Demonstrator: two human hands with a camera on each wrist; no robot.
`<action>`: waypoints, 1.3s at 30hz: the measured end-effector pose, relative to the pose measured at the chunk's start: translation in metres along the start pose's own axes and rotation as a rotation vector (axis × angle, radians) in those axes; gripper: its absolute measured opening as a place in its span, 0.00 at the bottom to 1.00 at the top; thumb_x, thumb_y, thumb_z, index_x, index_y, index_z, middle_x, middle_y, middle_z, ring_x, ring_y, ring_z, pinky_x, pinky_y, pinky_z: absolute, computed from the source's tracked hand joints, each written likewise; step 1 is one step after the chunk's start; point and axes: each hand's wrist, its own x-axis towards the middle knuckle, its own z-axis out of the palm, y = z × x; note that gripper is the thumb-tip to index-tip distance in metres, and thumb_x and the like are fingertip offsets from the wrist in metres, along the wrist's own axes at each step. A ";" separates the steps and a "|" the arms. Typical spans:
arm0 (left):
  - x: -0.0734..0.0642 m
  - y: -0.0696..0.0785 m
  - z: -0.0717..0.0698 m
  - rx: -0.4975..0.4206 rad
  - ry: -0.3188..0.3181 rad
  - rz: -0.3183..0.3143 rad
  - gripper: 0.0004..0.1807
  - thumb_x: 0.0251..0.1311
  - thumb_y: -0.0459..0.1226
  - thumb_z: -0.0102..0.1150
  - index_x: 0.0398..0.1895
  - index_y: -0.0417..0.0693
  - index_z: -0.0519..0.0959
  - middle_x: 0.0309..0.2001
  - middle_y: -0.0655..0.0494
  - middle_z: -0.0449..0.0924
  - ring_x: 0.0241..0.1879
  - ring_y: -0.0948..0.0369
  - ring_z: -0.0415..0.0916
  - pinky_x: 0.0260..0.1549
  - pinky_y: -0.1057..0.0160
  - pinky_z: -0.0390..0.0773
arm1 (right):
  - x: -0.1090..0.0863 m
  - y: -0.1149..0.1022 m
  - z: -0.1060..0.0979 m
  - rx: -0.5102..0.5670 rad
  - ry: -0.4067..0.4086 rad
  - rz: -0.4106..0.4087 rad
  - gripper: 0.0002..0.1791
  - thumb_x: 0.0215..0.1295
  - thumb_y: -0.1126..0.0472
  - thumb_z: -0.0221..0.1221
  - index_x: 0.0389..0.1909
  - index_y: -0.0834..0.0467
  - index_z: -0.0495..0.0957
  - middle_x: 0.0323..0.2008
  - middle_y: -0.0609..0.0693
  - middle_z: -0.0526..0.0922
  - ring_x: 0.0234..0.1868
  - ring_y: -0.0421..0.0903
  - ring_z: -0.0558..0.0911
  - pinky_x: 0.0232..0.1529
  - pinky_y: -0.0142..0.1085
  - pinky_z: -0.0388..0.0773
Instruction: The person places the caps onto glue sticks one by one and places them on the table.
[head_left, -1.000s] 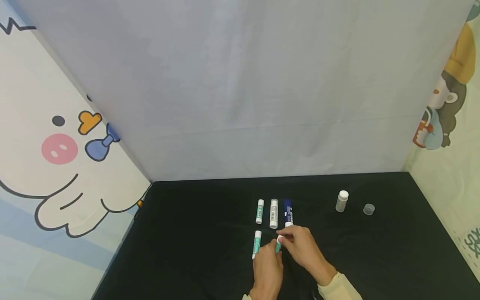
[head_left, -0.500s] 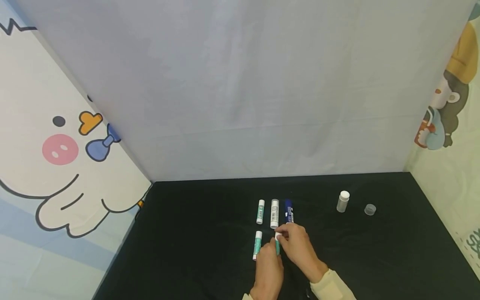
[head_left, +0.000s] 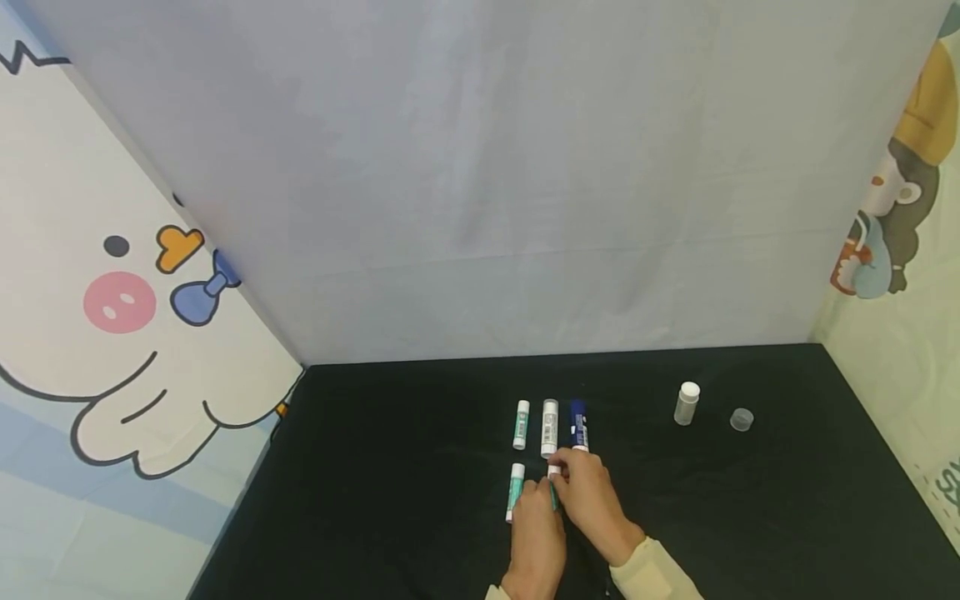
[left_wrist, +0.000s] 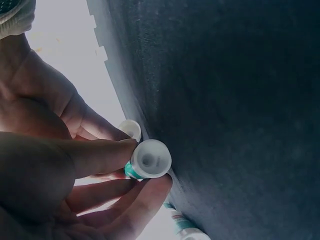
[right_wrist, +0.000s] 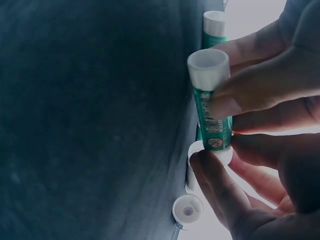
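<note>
A green and white glue stick is held between both hands, tilted slightly in the right wrist view. My left hand grips its green body and lower end, with the hollow white base facing the left wrist camera. My right hand pinches the white cap end between thumb and fingers. Another green glue stick lies just left of my left hand, which overlaps its lower end in the head view. Beyond the hands lie a small green glue stick, a white one and a blue one.
At the right of the black table, a clear tube with a white top stands upright. Beside it sits a small clear cap. A grey cloth wall rises behind the table, with printed panels on both sides.
Both hands keep hold of the glue stick. My right hand has shifted a little to the left, and the stick has turned slightly. The other glue sticks stay where they were.
</note>
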 end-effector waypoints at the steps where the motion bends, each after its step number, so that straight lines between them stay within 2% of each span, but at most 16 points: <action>1: 0.000 0.000 0.001 0.008 0.007 0.003 0.12 0.45 0.20 0.72 0.27 0.41 0.81 0.23 0.48 0.74 0.23 0.49 0.79 0.23 0.55 0.78 | 0.000 0.000 0.000 -0.004 0.001 -0.004 0.09 0.54 0.78 0.69 0.33 0.64 0.86 0.25 0.50 0.85 0.25 0.40 0.79 0.25 0.35 0.75; 8: -0.001 0.001 0.003 0.069 0.030 0.002 0.10 0.48 0.22 0.70 0.25 0.42 0.81 0.24 0.49 0.74 0.24 0.51 0.79 0.24 0.57 0.79 | 0.000 0.003 0.004 -0.022 -0.025 -0.003 0.11 0.55 0.77 0.71 0.39 0.64 0.88 0.27 0.51 0.87 0.27 0.41 0.82 0.26 0.36 0.77; 13: 0.000 0.002 0.002 0.064 0.020 -0.020 0.09 0.48 0.21 0.70 0.25 0.41 0.81 0.23 0.49 0.74 0.24 0.50 0.80 0.24 0.56 0.80 | 0.001 0.006 0.005 -0.026 -0.047 -0.009 0.13 0.55 0.78 0.71 0.42 0.65 0.88 0.31 0.54 0.89 0.30 0.42 0.84 0.28 0.36 0.79; 18: 0.000 0.002 0.003 0.063 0.008 -0.032 0.10 0.47 0.21 0.69 0.24 0.41 0.81 0.23 0.50 0.74 0.24 0.50 0.80 0.25 0.56 0.80 | 0.000 0.007 0.006 -0.033 -0.049 -0.023 0.14 0.55 0.78 0.70 0.42 0.66 0.89 0.32 0.55 0.89 0.30 0.43 0.83 0.29 0.38 0.79; 24: -0.001 0.001 0.004 0.084 0.036 -0.012 0.10 0.48 0.20 0.68 0.25 0.41 0.79 0.23 0.49 0.74 0.24 0.51 0.81 0.24 0.57 0.80 | 0.000 0.006 0.006 -0.054 -0.042 -0.053 0.13 0.55 0.79 0.69 0.41 0.65 0.88 0.32 0.55 0.89 0.30 0.44 0.83 0.30 0.41 0.80; 33: -0.001 0.001 -0.003 0.089 0.044 0.014 0.10 0.49 0.23 0.72 0.34 0.38 0.83 0.28 0.48 0.77 0.28 0.50 0.82 0.29 0.54 0.81 | -0.005 0.004 -0.001 0.000 -0.049 -0.015 0.15 0.53 0.78 0.70 0.43 0.64 0.88 0.34 0.54 0.90 0.34 0.46 0.88 0.34 0.42 0.85; 39: 0.003 0.002 -0.013 0.022 0.019 0.012 0.15 0.50 0.25 0.77 0.42 0.37 0.85 0.34 0.48 0.81 0.33 0.50 0.82 0.35 0.53 0.82 | -0.014 0.002 -0.013 0.011 -0.028 0.010 0.14 0.54 0.77 0.71 0.41 0.63 0.88 0.38 0.56 0.90 0.36 0.49 0.89 0.37 0.44 0.87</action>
